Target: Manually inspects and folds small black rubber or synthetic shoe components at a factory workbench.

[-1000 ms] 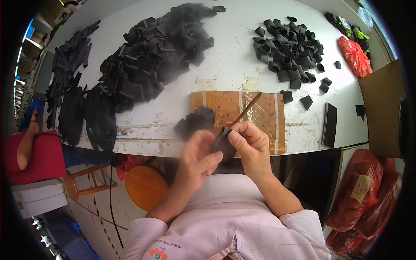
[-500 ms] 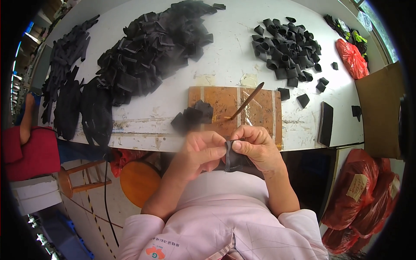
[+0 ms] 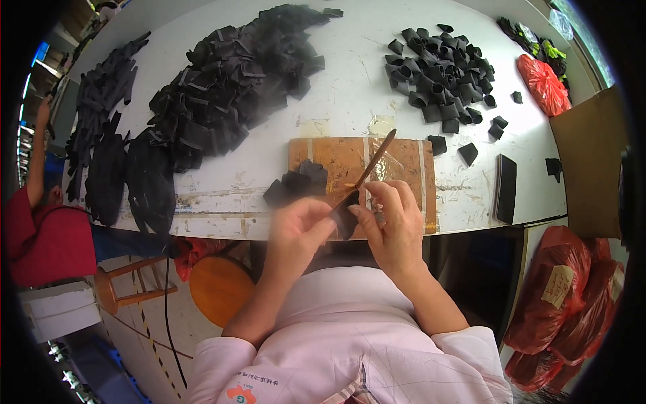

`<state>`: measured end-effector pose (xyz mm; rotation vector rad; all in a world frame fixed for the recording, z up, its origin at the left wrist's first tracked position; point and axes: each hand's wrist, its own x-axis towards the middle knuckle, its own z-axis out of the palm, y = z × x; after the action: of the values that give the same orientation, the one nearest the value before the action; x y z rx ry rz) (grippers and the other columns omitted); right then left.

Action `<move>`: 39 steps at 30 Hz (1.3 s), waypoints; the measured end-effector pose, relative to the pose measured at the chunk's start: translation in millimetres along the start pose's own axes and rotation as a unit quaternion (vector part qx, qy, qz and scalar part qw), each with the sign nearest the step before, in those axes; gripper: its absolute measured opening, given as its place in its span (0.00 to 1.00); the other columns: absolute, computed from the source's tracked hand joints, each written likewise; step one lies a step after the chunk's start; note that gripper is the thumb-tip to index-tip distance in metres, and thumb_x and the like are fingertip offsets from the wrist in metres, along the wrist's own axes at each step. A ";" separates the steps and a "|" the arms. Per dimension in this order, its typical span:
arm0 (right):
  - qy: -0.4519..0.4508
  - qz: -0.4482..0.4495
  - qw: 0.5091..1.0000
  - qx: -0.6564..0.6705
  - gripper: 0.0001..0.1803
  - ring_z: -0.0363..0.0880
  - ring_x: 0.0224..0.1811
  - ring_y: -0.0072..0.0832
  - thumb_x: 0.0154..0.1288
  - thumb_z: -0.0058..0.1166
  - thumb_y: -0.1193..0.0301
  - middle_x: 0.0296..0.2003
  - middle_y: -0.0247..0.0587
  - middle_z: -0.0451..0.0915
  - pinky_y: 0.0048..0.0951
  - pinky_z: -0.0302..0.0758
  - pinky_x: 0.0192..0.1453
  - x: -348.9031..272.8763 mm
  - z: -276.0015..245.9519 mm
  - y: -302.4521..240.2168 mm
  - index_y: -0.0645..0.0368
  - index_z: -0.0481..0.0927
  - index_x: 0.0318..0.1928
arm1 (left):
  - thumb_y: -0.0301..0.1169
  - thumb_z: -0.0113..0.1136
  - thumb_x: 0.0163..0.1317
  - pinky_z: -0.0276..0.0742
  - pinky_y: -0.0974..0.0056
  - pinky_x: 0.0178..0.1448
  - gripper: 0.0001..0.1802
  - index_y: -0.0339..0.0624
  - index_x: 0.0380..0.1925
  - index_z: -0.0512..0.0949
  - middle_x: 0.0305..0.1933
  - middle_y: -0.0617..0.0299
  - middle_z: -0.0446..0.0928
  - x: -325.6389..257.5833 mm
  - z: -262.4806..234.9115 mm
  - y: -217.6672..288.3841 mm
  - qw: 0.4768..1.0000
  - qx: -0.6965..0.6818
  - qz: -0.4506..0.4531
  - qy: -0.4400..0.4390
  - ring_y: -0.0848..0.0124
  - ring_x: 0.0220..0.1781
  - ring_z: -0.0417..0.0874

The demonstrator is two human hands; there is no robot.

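A small black fabric piece (image 3: 346, 221) is stretched between my two hands, close to the lower end of a thin brown pointed stick (image 3: 377, 157). My left hand (image 3: 299, 227) is closed on its left edge, slightly smeared by motion. Thumb and fingers of my right hand (image 3: 392, 225) pinch its right side. The stick leans up to the right from a brown board (image 3: 410, 178) at the table's near edge. Whether the fabric touches the stick's lower end, I cannot tell. Several black fabric pieces (image 3: 296, 183) lie on the board's left part.
A large heap of flat black pieces (image 3: 222, 101) covers the table's left, beside dark strips (image 3: 104, 94). Black looped pieces (image 3: 447, 77) are piled at right. A dark flat case (image 3: 506, 188), a red bag (image 3: 544, 84) and a cardboard box (image 3: 592, 161) stand right. Another person (image 3: 50, 236) is left.
Both my hands have moved forward from near my body to the stick, carrying the fabric piece. The person at left has raised an arm.
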<state>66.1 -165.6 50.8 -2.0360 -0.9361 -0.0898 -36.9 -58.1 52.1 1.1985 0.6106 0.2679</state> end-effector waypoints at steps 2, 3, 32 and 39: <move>-0.032 0.007 0.997 0.063 0.11 0.74 0.24 0.29 0.47 0.62 0.71 0.28 0.40 0.73 0.28 0.72 0.27 -2.7 -5.2 -1.2 0.62 0.76 0.31 | 0.23 0.57 0.55 0.61 0.80 0.20 0.03 0.34 0.28 0.74 0.20 0.67 0.73 -1.9 6.4 0.1 0.996 0.018 0.064 0.053 0.84 0.17 0.69; -0.068 0.014 0.990 0.126 0.11 0.74 0.24 0.31 0.47 0.62 0.71 0.28 0.40 0.72 0.29 0.72 0.27 -4.0 -7.7 -1.4 0.62 0.76 0.31 | 0.23 0.57 0.55 0.61 0.80 0.20 0.03 0.34 0.28 0.74 0.20 0.67 0.73 -2.5 8.7 1.0 0.996 0.018 0.066 0.050 0.84 0.17 0.69; -0.207 0.096 0.820 0.525 0.14 0.60 0.23 0.11 0.63 0.49 0.61 0.22 0.24 0.68 0.16 0.59 0.25 74.6 -60.8 -29.8 0.57 0.72 0.25 | 0.18 0.41 0.56 0.48 0.78 0.08 0.12 0.31 0.42 0.66 0.44 0.45 0.71 26.7 31.2 68.6 0.751 -0.555 -0.045 -0.355 0.84 0.05 0.57; -0.278 0.213 0.711 0.609 0.11 0.57 0.20 0.12 0.63 0.49 0.64 0.20 0.25 0.66 0.14 0.56 0.22 81.0 -25.5 15.5 0.58 0.74 0.28 | 0.25 0.49 0.60 0.49 0.78 0.12 0.12 0.40 0.44 0.69 0.25 0.64 0.73 52.1 23.3 42.0 0.912 -0.366 -0.004 -0.184 0.84 0.09 0.54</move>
<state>140.8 -142.4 87.2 -0.9034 -0.5235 1.1614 23.8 -35.3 80.7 0.4932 0.1446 0.2249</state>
